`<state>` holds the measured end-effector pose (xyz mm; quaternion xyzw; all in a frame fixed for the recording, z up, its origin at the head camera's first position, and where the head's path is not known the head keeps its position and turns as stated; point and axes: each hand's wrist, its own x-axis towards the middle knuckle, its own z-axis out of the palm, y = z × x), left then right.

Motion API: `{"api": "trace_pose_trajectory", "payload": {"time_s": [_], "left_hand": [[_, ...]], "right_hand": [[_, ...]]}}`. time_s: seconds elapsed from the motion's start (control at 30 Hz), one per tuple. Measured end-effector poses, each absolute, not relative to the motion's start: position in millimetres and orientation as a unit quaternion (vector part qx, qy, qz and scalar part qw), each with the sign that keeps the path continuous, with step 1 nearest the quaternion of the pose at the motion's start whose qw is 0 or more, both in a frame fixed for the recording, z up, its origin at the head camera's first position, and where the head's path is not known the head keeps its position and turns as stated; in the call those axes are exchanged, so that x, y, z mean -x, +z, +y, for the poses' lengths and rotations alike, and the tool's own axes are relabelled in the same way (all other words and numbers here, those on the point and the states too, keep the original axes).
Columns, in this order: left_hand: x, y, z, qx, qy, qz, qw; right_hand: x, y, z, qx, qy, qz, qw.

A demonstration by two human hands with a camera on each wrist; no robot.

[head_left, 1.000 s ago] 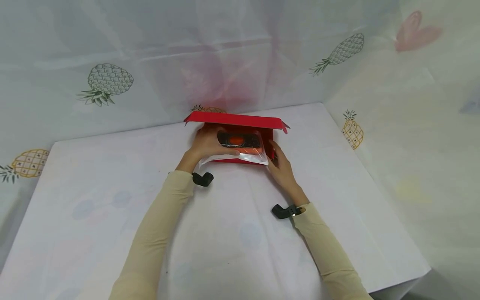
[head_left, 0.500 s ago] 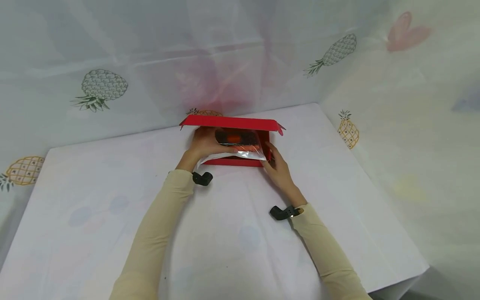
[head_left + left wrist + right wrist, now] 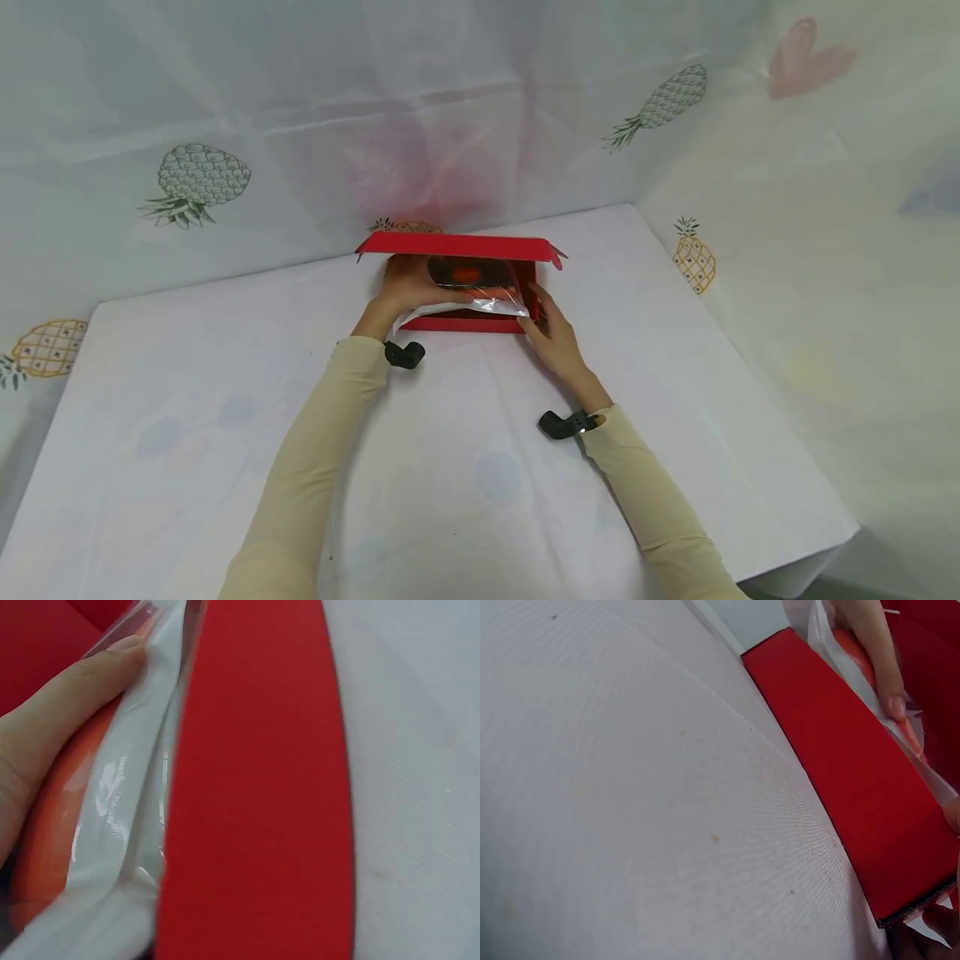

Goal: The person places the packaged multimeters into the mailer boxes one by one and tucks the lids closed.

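Observation:
A red cardboard box [image 3: 465, 326] lies near the back of the table, its lid [image 3: 453, 244] raised along the far side. My left hand [image 3: 408, 287] grips an orange-and-black object [image 3: 480, 275] sealed in a clear bag with a white edge [image 3: 105, 817]. The bagged object is tilted in the box's opening, behind the front wall [image 3: 255, 787]. In the left wrist view the thumb presses on the bag; the other fingers are hidden. My right hand [image 3: 557, 337] holds the box's right end, thumb near the bag's corner and fingers outside, partly seen in the right wrist view.
A white cloth covers the table [image 3: 450, 467], and a printed curtain [image 3: 315, 125] hangs close behind the box and along the right. Black wrist cameras [image 3: 405, 355] sit on both wrists. The table's right front corner shows at lower right.
The bagged object has sunk slightly lower into the box, so more of the red front wall shows below it. Both hands keep their hold. The head view has shifted a little.

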<state>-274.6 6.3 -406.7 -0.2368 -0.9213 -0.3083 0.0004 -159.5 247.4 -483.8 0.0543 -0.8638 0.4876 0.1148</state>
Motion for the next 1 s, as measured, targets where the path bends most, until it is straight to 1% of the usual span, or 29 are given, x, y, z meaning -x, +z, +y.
{"api": "trace_pose_trajectory", "payload": {"time_s": [0.17,0.37,0.53,0.67,0.83,0.97,1.0], "left_hand": [[276.8,-414.7,7.5,0.229,-0.320,-0.919,0.008],[278.3,-419.4,10.0,0.222,-0.298,-0.928,-0.022],[280.9,-417.6,14.5,0.235,-0.326,-0.915,-0.035],[282.1,-416.3,16.7,0.242,-0.352,-0.902,-0.061],[282.9,-417.2,19.6,0.244,-0.391,-0.880,-0.112],[282.9,-418.5,23.7,0.251,-0.400,-0.874,-0.112],[282.9,-418.4,24.5,0.250,-0.386,-0.883,-0.100]], "right_hand": [[158.1,-484.3,246.8,-0.055,0.489,-0.864,0.108],[158.2,-485.0,246.4,-0.063,0.493,-0.860,0.117],[160.2,-484.2,248.7,-0.070,0.489,-0.860,0.130],[160.3,-482.8,249.6,-0.070,0.488,-0.860,0.131],[159.6,-482.5,250.0,-0.067,0.487,-0.861,0.128],[160.0,-483.6,249.6,-0.065,0.486,-0.862,0.127],[160.3,-483.9,249.4,-0.063,0.487,-0.862,0.126]]}}
